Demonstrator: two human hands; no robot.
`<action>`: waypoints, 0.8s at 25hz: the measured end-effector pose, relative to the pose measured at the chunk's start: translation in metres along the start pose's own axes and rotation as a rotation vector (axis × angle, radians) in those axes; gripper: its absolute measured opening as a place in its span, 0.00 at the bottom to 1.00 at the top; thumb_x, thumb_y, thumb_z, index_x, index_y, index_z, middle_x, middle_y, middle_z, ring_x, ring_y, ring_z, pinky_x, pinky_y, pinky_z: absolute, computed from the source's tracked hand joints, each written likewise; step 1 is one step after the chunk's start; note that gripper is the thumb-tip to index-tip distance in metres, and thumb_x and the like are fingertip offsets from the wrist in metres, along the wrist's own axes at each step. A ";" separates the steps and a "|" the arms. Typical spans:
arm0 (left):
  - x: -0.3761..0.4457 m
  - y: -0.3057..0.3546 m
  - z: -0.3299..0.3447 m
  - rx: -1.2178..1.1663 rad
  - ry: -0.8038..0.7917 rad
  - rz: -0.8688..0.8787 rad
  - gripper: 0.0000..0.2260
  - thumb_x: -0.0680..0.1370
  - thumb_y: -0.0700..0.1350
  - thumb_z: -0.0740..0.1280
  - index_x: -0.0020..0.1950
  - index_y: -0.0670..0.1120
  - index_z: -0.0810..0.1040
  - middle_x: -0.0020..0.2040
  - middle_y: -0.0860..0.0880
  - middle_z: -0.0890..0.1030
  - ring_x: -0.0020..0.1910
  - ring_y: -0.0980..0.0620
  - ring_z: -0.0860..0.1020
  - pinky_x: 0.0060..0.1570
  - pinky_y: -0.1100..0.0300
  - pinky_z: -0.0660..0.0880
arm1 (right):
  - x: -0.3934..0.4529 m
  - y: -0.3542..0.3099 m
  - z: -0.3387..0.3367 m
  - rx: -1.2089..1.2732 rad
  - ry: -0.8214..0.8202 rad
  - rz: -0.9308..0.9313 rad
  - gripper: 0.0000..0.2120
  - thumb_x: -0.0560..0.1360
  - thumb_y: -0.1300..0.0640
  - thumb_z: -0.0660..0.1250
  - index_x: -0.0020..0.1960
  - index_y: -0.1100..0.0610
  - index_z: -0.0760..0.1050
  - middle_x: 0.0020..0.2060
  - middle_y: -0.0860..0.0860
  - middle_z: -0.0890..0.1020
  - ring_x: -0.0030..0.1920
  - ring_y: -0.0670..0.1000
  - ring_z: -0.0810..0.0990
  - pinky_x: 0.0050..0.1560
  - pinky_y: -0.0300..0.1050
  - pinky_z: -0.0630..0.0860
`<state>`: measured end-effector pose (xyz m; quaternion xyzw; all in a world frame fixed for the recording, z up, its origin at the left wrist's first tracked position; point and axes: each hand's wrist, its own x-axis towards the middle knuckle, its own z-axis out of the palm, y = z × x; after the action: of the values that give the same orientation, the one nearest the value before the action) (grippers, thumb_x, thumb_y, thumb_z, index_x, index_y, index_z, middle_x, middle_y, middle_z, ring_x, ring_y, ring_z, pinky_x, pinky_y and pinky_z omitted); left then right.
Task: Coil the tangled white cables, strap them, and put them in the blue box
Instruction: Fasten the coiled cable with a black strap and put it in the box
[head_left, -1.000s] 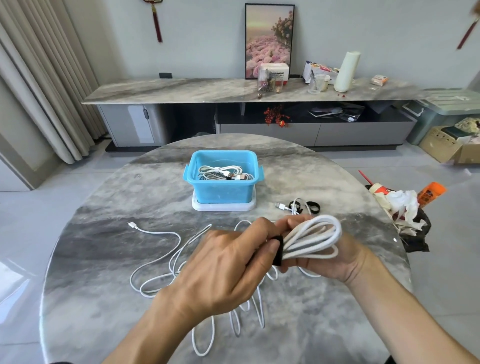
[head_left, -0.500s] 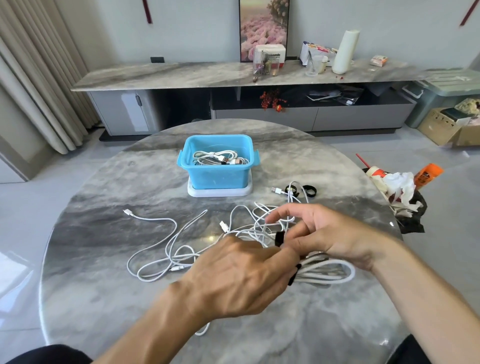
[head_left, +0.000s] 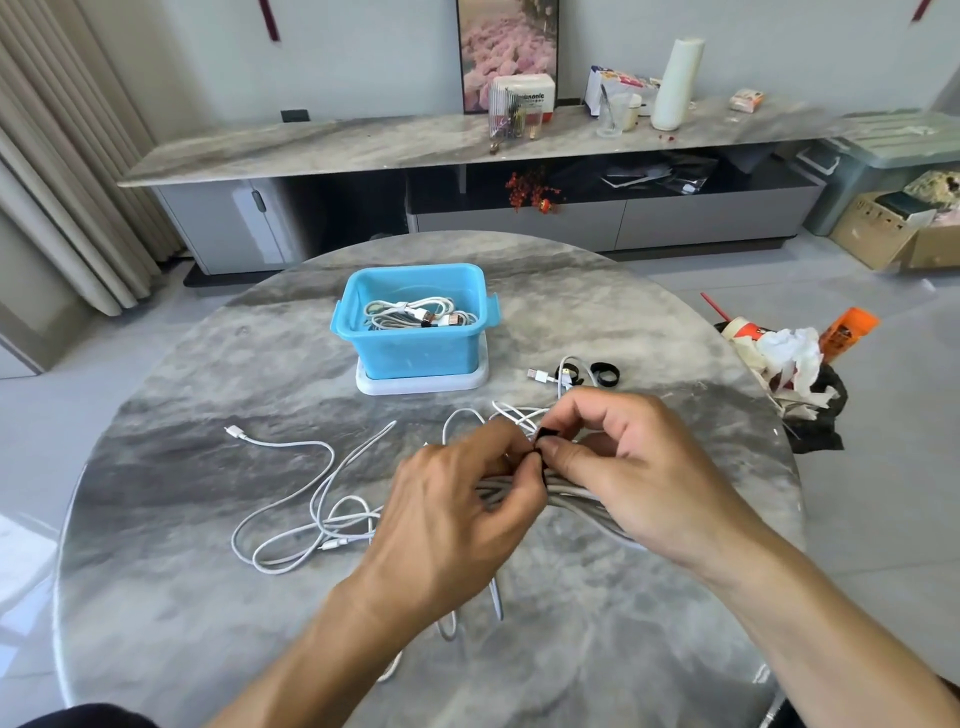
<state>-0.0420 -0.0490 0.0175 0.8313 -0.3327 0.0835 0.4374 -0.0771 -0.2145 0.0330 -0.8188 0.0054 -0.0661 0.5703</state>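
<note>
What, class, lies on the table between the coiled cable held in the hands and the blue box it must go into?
Only loose white cables lie flat on the table between the coiled bundle, held by the left hand and right hand, and the blue box. Nothing stands upright in that path; the box is open on top.

1. Two bare forearms enter from the bottom edge of the frame, one from the lower centre and one from the lower right; no sleeves, watch or bracelets show on them.
2. The left hand (head_left: 457, 514) is bare: no glove and no ring visible on the fingers that show.
3. The right hand (head_left: 639, 467) is likewise bare and ungloved, its nails short and unpainted.
4. At the bottom left corner a patch of dark clothing (head_left: 83, 717) shows; a smaller dark patch sits at the bottom right corner.
</note>
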 end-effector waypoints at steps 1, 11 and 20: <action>0.001 -0.001 0.000 -0.058 0.003 -0.057 0.05 0.75 0.52 0.64 0.44 0.52 0.71 0.30 0.56 0.80 0.28 0.52 0.75 0.32 0.54 0.74 | 0.000 -0.001 0.002 -0.003 0.012 0.000 0.05 0.70 0.51 0.68 0.42 0.52 0.79 0.37 0.52 0.83 0.39 0.58 0.81 0.46 0.61 0.78; 0.003 -0.006 -0.016 -0.029 -0.081 0.024 0.10 0.78 0.54 0.65 0.42 0.50 0.77 0.34 0.57 0.81 0.30 0.59 0.77 0.33 0.62 0.72 | 0.004 -0.002 0.006 0.120 0.051 0.102 0.02 0.71 0.55 0.72 0.42 0.52 0.82 0.36 0.52 0.84 0.38 0.52 0.82 0.49 0.60 0.79; 0.003 -0.007 -0.024 0.021 -0.326 0.219 0.12 0.72 0.57 0.74 0.48 0.53 0.75 0.38 0.62 0.76 0.34 0.70 0.70 0.37 0.79 0.62 | 0.000 0.000 0.001 0.085 0.059 0.184 0.06 0.74 0.62 0.73 0.40 0.55 0.82 0.34 0.52 0.82 0.35 0.46 0.78 0.42 0.45 0.73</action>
<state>-0.0317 -0.0284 0.0284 0.7971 -0.4869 -0.0017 0.3572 -0.0765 -0.2133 0.0324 -0.7876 0.0945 -0.0378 0.6077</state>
